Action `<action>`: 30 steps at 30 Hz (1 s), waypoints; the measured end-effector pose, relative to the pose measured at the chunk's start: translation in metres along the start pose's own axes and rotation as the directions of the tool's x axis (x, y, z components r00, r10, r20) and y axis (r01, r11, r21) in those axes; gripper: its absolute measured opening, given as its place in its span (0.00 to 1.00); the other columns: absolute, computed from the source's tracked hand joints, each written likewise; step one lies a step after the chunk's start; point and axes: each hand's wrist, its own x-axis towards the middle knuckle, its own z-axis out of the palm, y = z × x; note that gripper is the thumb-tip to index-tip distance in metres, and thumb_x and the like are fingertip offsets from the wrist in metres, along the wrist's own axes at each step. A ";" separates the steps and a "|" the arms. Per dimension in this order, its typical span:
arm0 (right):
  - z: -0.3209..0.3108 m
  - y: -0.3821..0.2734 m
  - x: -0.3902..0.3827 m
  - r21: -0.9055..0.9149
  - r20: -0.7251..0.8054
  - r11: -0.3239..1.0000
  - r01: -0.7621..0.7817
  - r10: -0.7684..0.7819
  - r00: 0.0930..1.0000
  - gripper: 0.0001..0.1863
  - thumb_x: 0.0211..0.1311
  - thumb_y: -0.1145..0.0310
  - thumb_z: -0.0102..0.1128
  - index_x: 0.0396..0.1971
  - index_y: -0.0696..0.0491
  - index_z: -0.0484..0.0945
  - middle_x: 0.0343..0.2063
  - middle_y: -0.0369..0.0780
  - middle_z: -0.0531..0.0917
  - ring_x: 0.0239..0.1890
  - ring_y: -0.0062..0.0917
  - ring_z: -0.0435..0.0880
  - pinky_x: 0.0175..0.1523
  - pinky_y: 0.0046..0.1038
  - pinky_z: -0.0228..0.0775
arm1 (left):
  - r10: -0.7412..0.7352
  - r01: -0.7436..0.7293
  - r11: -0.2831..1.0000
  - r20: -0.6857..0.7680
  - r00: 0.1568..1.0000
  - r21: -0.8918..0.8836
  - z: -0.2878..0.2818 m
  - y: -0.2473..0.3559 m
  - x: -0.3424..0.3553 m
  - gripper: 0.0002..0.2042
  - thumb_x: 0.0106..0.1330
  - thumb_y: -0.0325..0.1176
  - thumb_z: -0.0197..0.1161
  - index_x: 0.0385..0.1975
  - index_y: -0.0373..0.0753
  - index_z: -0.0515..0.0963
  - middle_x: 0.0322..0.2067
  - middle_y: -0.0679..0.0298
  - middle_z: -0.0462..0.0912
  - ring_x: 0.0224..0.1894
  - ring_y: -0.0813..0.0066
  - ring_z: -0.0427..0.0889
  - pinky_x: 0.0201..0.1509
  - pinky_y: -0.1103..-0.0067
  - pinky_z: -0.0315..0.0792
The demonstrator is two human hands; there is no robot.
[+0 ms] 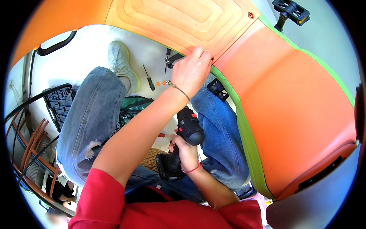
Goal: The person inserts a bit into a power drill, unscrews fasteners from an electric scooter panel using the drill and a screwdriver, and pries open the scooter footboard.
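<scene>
Cordless drill [182,143] in right hand [187,150] fingers; left hand [191,70] pinching orange panel [289,95] edge, screwdriver [148,77] nearby.

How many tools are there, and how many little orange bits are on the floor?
Cordless drill, held in the right hand: 1
Screwdriver on the floor: 1
Small orange bits on the floor beside it: 2
Total: 4
The left hand grips the edge of the orange panel.

My left arm stretches far forward, left hand [192,70] curled with fingertips pinched together. My right hand [185,150] sits low, fist wrapped tight, forearm bent close to me.
</scene>
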 end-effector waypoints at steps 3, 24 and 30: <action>0.004 -0.009 0.000 0.045 0.009 0.997 0.065 -0.065 0.998 0.15 0.53 0.76 0.57 0.41 0.62 0.69 0.22 0.38 0.75 0.18 0.22 0.74 0.26 0.23 0.65 | 0.105 -0.103 0.994 -0.099 0.989 0.026 0.004 -0.010 -0.002 0.06 0.58 0.35 0.64 0.35 0.47 0.79 0.32 0.66 0.77 0.27 0.63 0.82 0.28 0.72 0.76; 0.002 -0.004 0.000 0.034 0.061 0.996 0.081 -0.083 0.995 0.14 0.53 0.75 0.58 0.39 0.61 0.68 0.17 0.36 0.72 0.16 0.22 0.74 0.24 0.23 0.64 | 0.412 -0.380 0.903 -0.152 0.898 0.202 0.002 -0.023 -0.002 0.12 0.51 0.27 0.60 0.38 0.44 0.78 0.33 0.69 0.79 0.32 0.72 0.81 0.33 0.80 0.76; 0.002 -0.006 0.001 0.054 0.002 0.991 0.122 -0.122 0.992 0.14 0.53 0.75 0.59 0.39 0.60 0.69 0.18 0.37 0.72 0.17 0.22 0.74 0.25 0.22 0.64 | 0.541 -0.520 0.821 -0.032 0.840 0.236 -0.009 -0.034 0.010 0.13 0.51 0.27 0.59 0.37 0.44 0.77 0.34 0.70 0.77 0.32 0.73 0.81 0.32 0.80 0.75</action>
